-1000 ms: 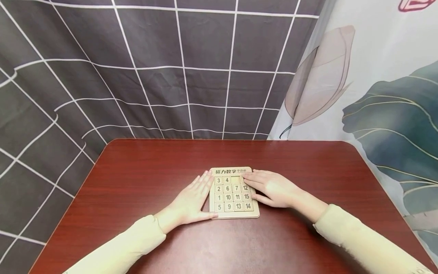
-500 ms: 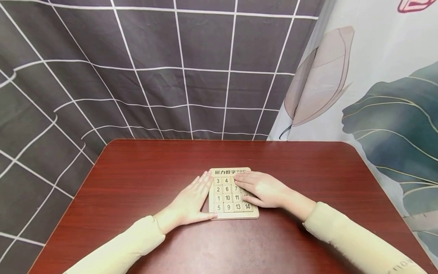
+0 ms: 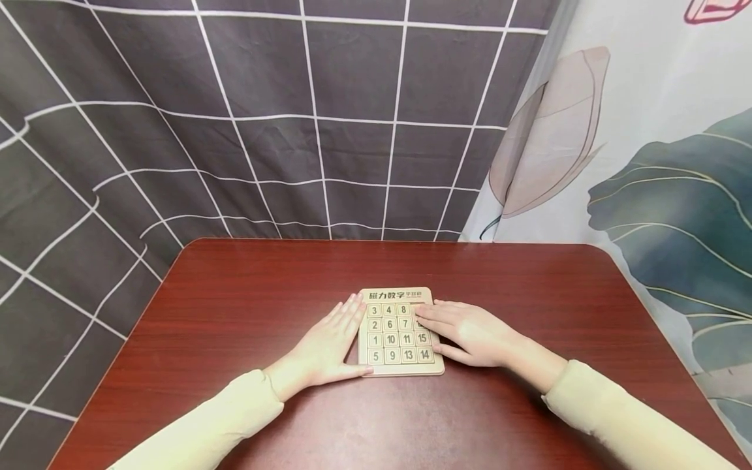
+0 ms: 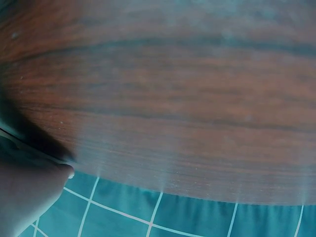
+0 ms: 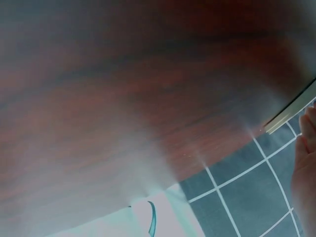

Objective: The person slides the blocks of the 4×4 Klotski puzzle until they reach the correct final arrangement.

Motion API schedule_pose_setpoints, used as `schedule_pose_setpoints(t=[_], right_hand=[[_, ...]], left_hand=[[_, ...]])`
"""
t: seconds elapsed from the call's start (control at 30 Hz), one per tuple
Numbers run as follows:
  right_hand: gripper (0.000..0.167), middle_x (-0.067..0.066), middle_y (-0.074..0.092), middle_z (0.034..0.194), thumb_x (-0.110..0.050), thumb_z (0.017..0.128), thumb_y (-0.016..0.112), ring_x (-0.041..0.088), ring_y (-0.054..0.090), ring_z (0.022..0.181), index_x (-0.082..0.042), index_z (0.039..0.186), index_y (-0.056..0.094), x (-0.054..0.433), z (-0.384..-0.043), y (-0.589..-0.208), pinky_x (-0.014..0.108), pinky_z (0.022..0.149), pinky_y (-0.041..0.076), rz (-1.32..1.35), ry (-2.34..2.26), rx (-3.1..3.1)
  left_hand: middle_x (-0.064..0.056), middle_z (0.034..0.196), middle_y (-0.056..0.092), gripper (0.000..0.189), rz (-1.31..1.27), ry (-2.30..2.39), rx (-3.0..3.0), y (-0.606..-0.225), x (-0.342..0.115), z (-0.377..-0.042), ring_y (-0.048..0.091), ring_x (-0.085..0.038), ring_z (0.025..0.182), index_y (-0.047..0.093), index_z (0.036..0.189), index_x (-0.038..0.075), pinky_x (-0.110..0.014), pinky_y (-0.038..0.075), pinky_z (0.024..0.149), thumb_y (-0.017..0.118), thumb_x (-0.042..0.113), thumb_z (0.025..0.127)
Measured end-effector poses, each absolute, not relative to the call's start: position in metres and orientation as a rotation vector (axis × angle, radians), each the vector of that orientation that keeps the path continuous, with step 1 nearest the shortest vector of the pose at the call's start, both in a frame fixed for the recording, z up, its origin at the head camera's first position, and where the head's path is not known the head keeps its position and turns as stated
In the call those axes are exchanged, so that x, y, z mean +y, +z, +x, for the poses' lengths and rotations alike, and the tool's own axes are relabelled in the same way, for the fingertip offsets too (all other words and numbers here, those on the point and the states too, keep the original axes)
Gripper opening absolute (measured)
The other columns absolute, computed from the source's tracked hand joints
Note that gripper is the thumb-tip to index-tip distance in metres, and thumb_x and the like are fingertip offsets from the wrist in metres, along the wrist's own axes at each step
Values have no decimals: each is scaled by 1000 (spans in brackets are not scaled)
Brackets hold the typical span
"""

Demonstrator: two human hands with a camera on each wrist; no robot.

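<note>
A pale wooden number slide puzzle (image 3: 405, 371) lies flat on the table in the head view, its top border printed with dark characters. The top row shows 3, 4 and the 8 tile (image 3: 403, 310); its right corner slot is partly under fingers. My left hand (image 3: 329, 343) rests along the puzzle's left edge, fingers straight, thumb at the lower left corner. With fingers extended, my right hand (image 3: 476, 333) touches the 12 tile (image 3: 420, 324), mostly covered, and its thumb reaches the right edge. The right wrist view catches only the puzzle's edge (image 5: 291, 111) beside that hand.
The reddish-brown table (image 3: 264, 281) carries the puzzle near its middle. Behind it hangs a dark grey curtain (image 3: 352, 150) with white grid lines, meeting a white leaf-patterned curtain (image 3: 546, 196) on the right.
My right hand swept left across the top row, then drew back right and slightly nearer. The 8 tile now fills the formerly vacant third slot. My left hand stayed put.
</note>
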State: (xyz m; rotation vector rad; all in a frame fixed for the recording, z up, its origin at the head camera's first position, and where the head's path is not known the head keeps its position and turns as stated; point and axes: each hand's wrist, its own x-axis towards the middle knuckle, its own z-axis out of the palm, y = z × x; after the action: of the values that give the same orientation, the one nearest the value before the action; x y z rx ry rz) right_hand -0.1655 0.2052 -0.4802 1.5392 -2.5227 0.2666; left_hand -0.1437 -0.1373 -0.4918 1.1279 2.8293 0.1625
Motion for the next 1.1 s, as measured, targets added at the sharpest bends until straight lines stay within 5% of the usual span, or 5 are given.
schedule_pose_setpoints(t=[1.1], right_hand=[[55,14,63,153,-31,99,72,28,60,143,-2,145,64,208,-170,-482,50,118,51,1513,213,-2510]], left_hand=[[-27,175,16,114,1122,201,2828,-488,-135,-143,18,-38,165,21,165,-9,-49,25,134,63,70,94]])
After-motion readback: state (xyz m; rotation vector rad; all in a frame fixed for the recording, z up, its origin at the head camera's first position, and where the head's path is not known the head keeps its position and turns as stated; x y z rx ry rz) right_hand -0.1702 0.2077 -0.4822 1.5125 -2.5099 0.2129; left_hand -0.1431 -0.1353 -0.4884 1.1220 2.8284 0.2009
